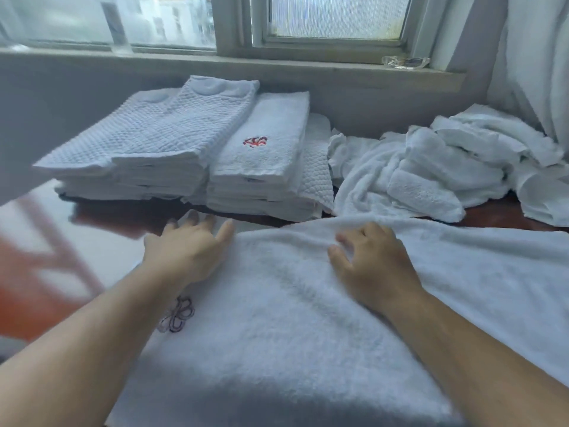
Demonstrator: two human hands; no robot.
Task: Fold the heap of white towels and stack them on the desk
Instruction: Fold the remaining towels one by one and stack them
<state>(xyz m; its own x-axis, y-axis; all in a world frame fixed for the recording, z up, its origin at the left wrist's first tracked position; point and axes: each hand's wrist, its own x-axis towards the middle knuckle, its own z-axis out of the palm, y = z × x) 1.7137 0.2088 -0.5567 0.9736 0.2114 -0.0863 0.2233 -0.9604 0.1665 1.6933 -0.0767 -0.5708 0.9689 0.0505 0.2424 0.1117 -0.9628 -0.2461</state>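
Your desk (92, 229) is glossy, red-brown where the window glare lets it show. Take the logo stack (261, 167), folded towels with a red emblem on top, as your mark. Touching its left side stands the waffle stack (147, 149), wider and about as high. Against its right side leans a waffle towel (317, 171). Farther right lies the heap (431, 171), crumpled and unfolded. In front of the logo stack, nearest you, a flat towel (292, 318) spreads across the desk, with a dark flower emblem near its left edge.
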